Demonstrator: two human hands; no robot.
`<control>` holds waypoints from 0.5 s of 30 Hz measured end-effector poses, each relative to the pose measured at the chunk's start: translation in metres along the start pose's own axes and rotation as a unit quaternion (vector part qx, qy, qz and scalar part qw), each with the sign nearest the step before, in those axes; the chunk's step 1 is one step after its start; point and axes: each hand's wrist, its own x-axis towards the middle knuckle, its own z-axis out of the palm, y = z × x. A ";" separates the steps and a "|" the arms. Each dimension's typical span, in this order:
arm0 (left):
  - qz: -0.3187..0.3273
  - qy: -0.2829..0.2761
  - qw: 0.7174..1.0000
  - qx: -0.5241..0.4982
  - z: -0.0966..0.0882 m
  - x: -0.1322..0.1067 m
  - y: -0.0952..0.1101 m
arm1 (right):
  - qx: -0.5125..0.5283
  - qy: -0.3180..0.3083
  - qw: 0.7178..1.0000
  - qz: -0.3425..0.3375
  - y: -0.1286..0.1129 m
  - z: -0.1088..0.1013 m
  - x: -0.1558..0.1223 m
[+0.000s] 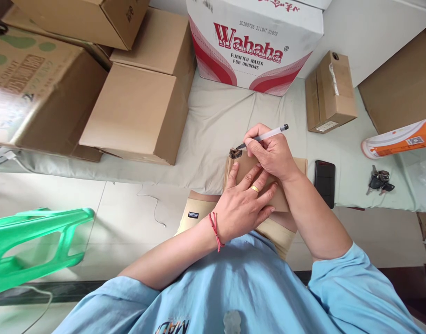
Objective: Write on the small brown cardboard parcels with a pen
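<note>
My right hand [270, 150] is closed around a pen [270, 133] with a clear barrel and dark ends. Its tip points down-left at a dark, ragged-edged patch [235, 153], which looks like a hole, on the far left corner of a small cardboard box [280, 197]. Flat on top of that box rests my left hand [246, 199], fingers spread, with a gold ring and a red string bracelet. The box lies at the near edge of the cloth-covered surface, and my hands hide much of its top.
Cardboard boxes [129, 111] stand at the left, a white and red Wahaha carton [251, 51] at the back. To the right are a small brown box [331, 93], a black phone [325, 183], keys [380, 180] and an orange-white bottle [401, 139]. A green stool [65, 241] stands lower left.
</note>
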 end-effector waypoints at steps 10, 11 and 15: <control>0.004 0.007 1.000 0.000 0.001 0.000 0.000 | 0.010 0.022 1.000 0.007 -0.002 0.000 0.000; 0.002 0.006 1.000 -0.001 0.001 0.000 0.000 | 0.011 0.014 1.000 0.004 -0.002 0.000 0.000; 0.000 0.005 1.000 -0.004 0.001 0.000 0.000 | 0.003 0.002 1.000 0.002 -0.001 0.000 0.000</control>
